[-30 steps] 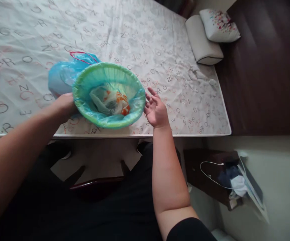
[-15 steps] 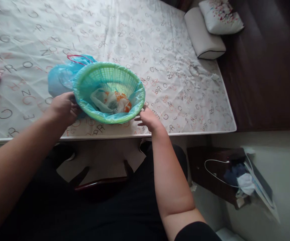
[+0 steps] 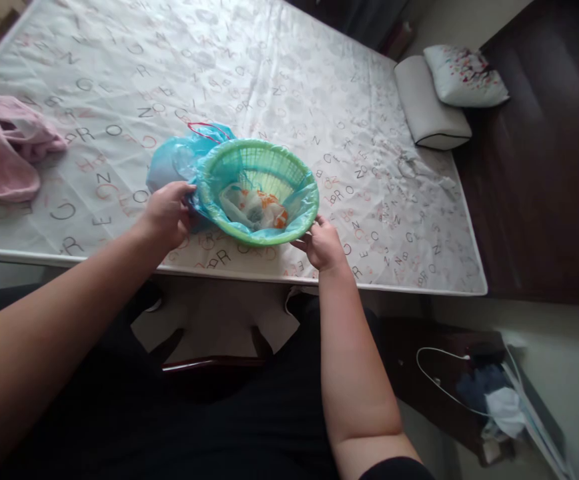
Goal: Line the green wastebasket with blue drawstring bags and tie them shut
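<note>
Two hands now frame the green basket (image 3: 257,193), which lies tipped on its side near the front edge of the bed (image 3: 319,100), its mouth turned toward you. Your left hand (image 3: 167,217) closes on the blue liner bag (image 3: 174,160) where the film folds over the basket's left rim; the fingers are curled into the plastic. Your right hand (image 3: 323,243) has come in since a second ago, when it hovered open and clear of the rim; it now presses against the near-right edge, fingers bent over it, though you cannot tell whether it pinches the film or only the rim. Inside the basket lies crumpled waste (image 3: 252,207), pale with orange print. Behind the rim, the gathered end of the bag shows a red drawstring (image 3: 207,130).

To the far left, a pink cloth (image 3: 4,153) rests on the lettered sheet. To the far right, two pillows (image 3: 449,93) lie at the bed's end. Below right, a dark side table (image 3: 449,373) carries a white cable and oddments. Having both hands on the rim suggests the liner is being worked round it.
</note>
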`<move>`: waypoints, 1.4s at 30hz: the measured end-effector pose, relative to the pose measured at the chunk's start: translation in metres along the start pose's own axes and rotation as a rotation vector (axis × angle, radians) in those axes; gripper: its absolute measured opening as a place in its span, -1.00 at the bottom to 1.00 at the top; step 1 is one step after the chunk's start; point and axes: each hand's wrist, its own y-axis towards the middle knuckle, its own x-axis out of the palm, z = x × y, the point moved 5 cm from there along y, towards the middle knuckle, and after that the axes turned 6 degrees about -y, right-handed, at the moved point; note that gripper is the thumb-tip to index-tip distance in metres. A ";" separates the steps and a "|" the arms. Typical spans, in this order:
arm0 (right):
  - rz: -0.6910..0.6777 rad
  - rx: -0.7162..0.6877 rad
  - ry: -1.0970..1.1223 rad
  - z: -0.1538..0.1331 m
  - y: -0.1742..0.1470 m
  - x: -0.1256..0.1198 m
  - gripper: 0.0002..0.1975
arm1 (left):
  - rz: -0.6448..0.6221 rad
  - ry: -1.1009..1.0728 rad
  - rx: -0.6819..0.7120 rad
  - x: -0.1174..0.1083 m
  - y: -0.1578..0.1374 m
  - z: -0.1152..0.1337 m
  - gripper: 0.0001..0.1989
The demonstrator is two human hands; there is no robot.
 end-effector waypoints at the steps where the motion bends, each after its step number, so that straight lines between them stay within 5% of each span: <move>1: 0.031 -0.011 0.017 0.000 0.001 0.000 -0.68 | -0.006 -0.045 0.010 0.001 -0.003 -0.001 -0.80; 7: 0.260 -0.128 0.016 -0.002 0.008 -0.008 -0.72 | -0.062 -0.028 -0.004 0.011 -0.019 -0.002 -0.80; 15: 0.540 -0.447 -0.003 -0.012 0.008 -0.023 -0.82 | -0.171 -0.041 -0.050 0.022 -0.033 0.006 -0.79; 25: 0.338 -0.222 0.329 -0.017 0.019 -0.033 -0.78 | -0.261 -0.068 -0.201 0.028 -0.043 0.015 -0.92; 42: 0.313 -0.198 0.369 -0.030 0.012 -0.049 -0.71 | -0.402 0.097 -0.166 0.027 -0.036 0.010 -0.79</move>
